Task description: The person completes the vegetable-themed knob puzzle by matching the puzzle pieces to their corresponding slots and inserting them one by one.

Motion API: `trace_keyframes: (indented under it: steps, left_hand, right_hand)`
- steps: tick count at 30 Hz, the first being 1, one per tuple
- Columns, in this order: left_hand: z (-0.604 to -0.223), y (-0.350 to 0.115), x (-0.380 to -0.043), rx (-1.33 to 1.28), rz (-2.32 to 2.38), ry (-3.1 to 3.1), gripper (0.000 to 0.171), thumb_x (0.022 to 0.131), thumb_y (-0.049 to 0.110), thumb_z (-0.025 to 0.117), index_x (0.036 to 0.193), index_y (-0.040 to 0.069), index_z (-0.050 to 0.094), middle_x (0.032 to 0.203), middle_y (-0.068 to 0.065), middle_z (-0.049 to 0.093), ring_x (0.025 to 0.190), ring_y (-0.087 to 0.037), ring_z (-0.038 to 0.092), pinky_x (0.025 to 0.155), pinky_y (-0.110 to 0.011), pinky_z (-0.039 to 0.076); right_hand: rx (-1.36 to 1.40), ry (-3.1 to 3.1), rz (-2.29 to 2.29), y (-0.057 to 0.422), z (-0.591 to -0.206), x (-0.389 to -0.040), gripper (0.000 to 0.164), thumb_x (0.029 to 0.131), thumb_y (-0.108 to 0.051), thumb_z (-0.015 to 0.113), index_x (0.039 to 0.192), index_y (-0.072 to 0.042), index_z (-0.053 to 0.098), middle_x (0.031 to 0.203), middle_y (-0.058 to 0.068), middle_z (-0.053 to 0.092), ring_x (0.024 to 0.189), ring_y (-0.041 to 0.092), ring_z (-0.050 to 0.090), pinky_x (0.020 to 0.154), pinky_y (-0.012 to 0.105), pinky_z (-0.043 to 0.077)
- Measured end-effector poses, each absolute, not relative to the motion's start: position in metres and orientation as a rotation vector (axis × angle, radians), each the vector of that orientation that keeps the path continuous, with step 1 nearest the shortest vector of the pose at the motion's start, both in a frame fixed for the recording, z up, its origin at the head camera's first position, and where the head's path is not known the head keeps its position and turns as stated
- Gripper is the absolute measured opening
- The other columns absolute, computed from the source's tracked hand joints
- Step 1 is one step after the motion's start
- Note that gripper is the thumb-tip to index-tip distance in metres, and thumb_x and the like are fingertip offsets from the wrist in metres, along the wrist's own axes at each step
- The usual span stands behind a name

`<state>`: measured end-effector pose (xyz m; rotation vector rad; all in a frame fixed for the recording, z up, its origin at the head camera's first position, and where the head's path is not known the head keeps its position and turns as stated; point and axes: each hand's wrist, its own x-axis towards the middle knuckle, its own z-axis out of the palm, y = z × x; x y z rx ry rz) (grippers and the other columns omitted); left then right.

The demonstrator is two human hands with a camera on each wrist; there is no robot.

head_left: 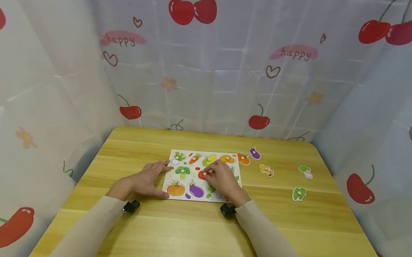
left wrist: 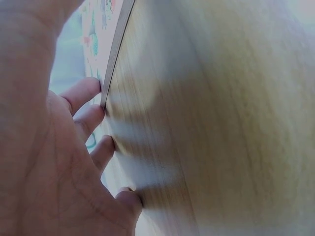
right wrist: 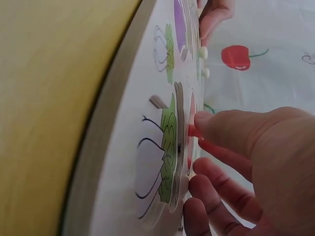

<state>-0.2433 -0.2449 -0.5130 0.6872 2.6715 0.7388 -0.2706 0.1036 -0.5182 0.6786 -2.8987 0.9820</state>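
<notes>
A white vegetable puzzle board [head_left: 193,177] lies flat on the table, with pictures such as a broccoli [head_left: 183,172] and a pumpkin [head_left: 176,189]. My right hand [head_left: 224,178] is over the board's right half, its thumb and forefinger pinching the red tomato piece [head_left: 202,175] in the middle row. In the right wrist view the fingertips close on the red tomato [right wrist: 192,130], and the other fingers curl low over the board. At the board's left edge rests my left hand [head_left: 147,182], fingers spread, with fingertips and thumb against the side. The left wrist view shows fingertips [left wrist: 91,93] touching that edge.
To the right of the board lie loose pieces: an orange one [head_left: 244,159] at its corner, a purple eggplant [head_left: 255,153], mushrooms [head_left: 266,170], a white-stemmed green [head_left: 305,171] and a leafy green [head_left: 299,194]. Cherry-printed curtains [head_left: 209,73] enclose the wooden table [head_left: 171,236].
</notes>
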Motion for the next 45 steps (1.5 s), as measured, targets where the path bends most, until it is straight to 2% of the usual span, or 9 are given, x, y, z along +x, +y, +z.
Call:
trace_keyframes:
  steps: [5,14,25,34,45]
  left_hand:
    - [-0.514,-0.247,-0.243,0.68,0.739,2.672,0.11,0.091,0.061,0.095,0.172,0.005,0.047,0.195,-0.02,0.022,0.178,-0.059,0.018,0.141,-0.083,0.015]
    - [-0.514,-0.247,-0.243,0.692,0.746,2.672,0.11,0.092,0.062,0.095,0.173,0.006,0.046,0.195,-0.021,0.021,0.176,-0.059,0.021,0.141,-0.083,0.019]
    - [-0.512,-0.246,-0.243,0.693,0.734,2.683,0.113,0.092,0.061,0.094,0.176,0.006,0.043,0.195,-0.021,0.023,0.174,-0.057,0.025,0.139,-0.081,0.025]
    - [-0.512,-0.245,-0.242,0.685,0.746,2.674,0.112,0.092,0.059,0.095,0.176,0.005,0.042,0.195,-0.021,0.022,0.175,-0.058,0.023,0.14,-0.082,0.022]
    - [-0.511,-0.245,-0.24,0.699,0.747,2.68,0.111,0.092,0.059,0.095,0.175,0.005,0.044,0.195,-0.022,0.023,0.173,-0.058,0.026,0.14,-0.081,0.023]
  right_hand:
    - [0.667,-2.891,1.001,0.105,-0.516,-0.269,0.024,0.108,-0.018,0.086,0.13,-0.007,0.088,0.128,0.012,0.076,0.108,0.025,0.068,0.099,0.045,0.062]
    - [0.638,-2.83,1.026,0.115,-0.51,-0.265,0.024,0.107,-0.018,0.087,0.128,-0.007,0.086,0.133,0.014,0.077,0.119,0.032,0.075,0.104,0.054,0.066]
    - [0.608,-2.819,0.983,0.126,-0.506,-0.269,0.027,0.105,-0.018,0.089,0.13,-0.006,0.087,0.133,0.015,0.075,0.117,0.033,0.075,0.101,0.051,0.067]
    - [0.573,-2.841,0.964,0.141,-0.504,-0.272,0.03,0.107,-0.018,0.087,0.134,-0.005,0.085,0.141,0.017,0.074,0.121,0.035,0.076,0.106,0.054,0.066]
    - [0.549,-2.817,0.932,0.162,-0.502,-0.276,0.031,0.107,-0.016,0.087,0.134,-0.003,0.084,0.14,0.021,0.076,0.119,0.039,0.077,0.102,0.057,0.067]
